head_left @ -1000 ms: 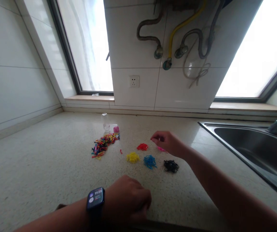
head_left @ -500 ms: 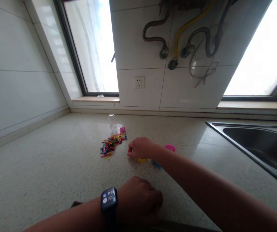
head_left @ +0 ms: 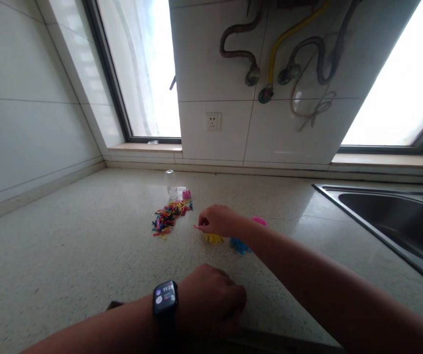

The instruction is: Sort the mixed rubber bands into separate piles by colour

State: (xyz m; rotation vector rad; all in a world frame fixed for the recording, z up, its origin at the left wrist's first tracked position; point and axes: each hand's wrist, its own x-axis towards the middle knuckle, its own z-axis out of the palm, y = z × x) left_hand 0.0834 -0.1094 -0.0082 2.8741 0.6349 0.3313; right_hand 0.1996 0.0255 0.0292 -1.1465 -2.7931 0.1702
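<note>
My right hand [head_left: 217, 220] reaches across the speckled countertop [head_left: 67, 255] and pinches a small red rubber band [head_left: 197, 227] between its fingertips, just right of a mixed pile of coloured rubber bands [head_left: 169, 217]. Below that hand lie a yellow pile [head_left: 214, 239] and a blue pile [head_left: 239, 245]; a pink pile [head_left: 260, 221] shows behind my forearm. The red and black piles are hidden by the arm. My left hand [head_left: 211, 300], with a dark smartwatch [head_left: 165, 296] on the wrist, rests curled in a fist at the counter's near edge.
A small clear bottle [head_left: 171, 184] and a pink cap [head_left: 186, 194] stand behind the mixed pile. A steel sink [head_left: 392, 221] fills the right side. Tiled walls, a wall socket [head_left: 213, 121], hoses and two windows lie beyond.
My right hand has moved left from the pink pile to the spot beside the mixed pile and lifted a red band slightly. The left hand has stayed put.
</note>
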